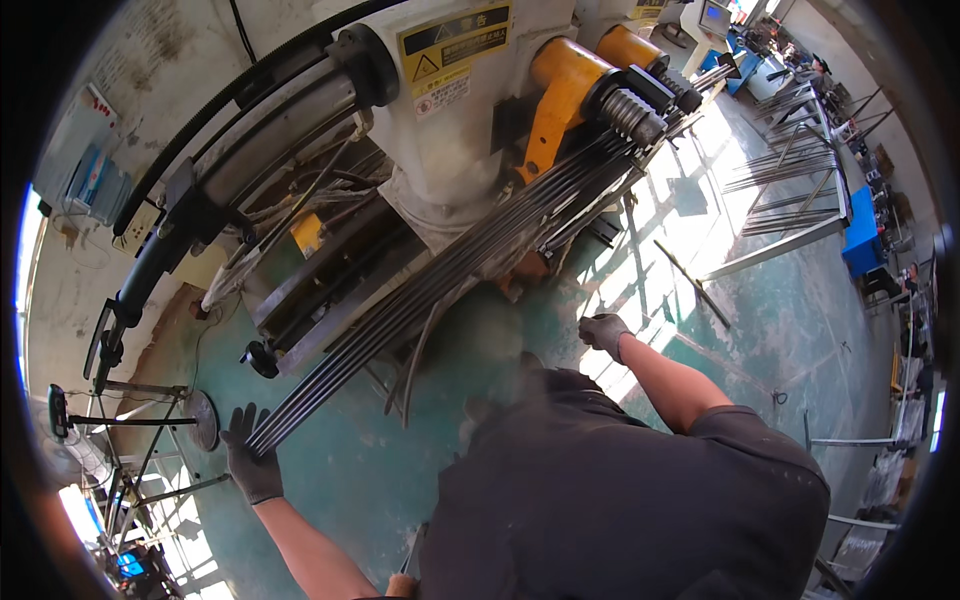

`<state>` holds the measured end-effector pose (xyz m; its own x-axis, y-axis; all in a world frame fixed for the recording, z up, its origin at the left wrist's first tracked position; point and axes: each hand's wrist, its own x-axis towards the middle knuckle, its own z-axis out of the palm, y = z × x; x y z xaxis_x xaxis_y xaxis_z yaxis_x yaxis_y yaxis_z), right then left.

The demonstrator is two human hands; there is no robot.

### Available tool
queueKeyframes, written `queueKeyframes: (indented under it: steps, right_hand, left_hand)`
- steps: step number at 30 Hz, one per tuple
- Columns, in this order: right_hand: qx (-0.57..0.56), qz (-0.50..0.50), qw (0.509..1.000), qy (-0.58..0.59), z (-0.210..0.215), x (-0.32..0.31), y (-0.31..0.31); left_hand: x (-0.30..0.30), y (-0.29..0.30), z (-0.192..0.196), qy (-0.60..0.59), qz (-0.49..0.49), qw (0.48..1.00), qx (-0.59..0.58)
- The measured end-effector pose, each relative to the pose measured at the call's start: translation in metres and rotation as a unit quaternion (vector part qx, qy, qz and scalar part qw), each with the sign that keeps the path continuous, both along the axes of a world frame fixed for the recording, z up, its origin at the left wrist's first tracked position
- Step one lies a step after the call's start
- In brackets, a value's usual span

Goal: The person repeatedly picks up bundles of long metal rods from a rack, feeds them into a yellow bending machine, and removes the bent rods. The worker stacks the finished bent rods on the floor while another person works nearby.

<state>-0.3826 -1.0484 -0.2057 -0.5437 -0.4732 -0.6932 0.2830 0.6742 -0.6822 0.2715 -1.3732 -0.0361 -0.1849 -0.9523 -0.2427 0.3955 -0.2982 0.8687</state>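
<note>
A bundle of several long, thin metal bars slants from the lower left up to the machine at the upper right. My left hand, in a grey glove, is at the bars' near-left ends; its fingers are stretched upward and its palm is by the bar tips. To the right of the bundle, my right hand, also gloved, is held apart from the bars. Its fingers are curled in and nothing shows sticking out of them. The far ends of the bars run beside a coiled spring on the machine.
A white machine column with orange brackets stands ahead. A dark jointed arm reaches down on the left, near a round-based stand. One loose bar lies on the green floor. Racks of bars stand at the far right.
</note>
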Motion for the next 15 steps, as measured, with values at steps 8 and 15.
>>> queueKeyframes:
  steps: [8,15]
  right_hand:
    - [0.017,0.072,0.996,0.045,0.036,0.021,-0.045]
    - [0.061,0.103,0.991,0.059,0.051,0.035,-0.046]
  left_hand:
    - [0.003,0.003,-0.007,0.001,0.004,1.000,0.005]
    - [0.004,0.006,-0.002,-0.016,-0.001,1.000,-0.003]
